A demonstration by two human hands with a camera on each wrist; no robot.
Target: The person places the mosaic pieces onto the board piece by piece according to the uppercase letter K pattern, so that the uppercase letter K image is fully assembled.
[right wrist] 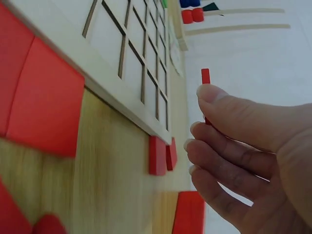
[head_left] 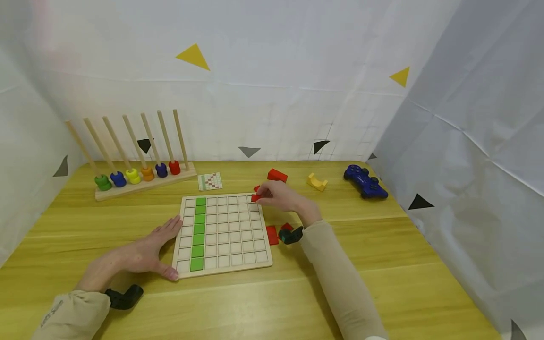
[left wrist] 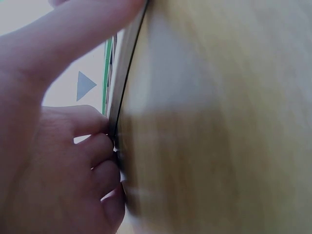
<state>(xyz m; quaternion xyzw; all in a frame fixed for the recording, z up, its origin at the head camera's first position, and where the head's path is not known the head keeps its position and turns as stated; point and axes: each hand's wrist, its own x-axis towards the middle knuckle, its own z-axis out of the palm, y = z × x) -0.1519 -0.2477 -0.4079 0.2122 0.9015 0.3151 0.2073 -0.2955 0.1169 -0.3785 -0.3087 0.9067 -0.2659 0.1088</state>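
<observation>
A wooden grid board (head_left: 225, 272) lies on the table, with one column of green square tiles (head_left: 199, 229) near its left side. My left hand (head_left: 146, 250) rests against the board's left edge, fingers extended along it and the thumb at the near left corner. Over the far right corner, my right hand (head_left: 282, 196) pinches a thin red square tile (head_left: 255, 198) between thumb and fingers. The right wrist view shows this red tile (right wrist: 205, 76) edge-on, raised above the board's surface.
Red pieces (head_left: 272, 235) lie along the board's right side, with a red block (head_left: 277, 175) behind. Farther right are a yellow arch block (head_left: 317, 182) and a blue game controller (head_left: 365, 181). At the back left stand a peg rack (head_left: 140, 185) and a small patterned card (head_left: 210, 181).
</observation>
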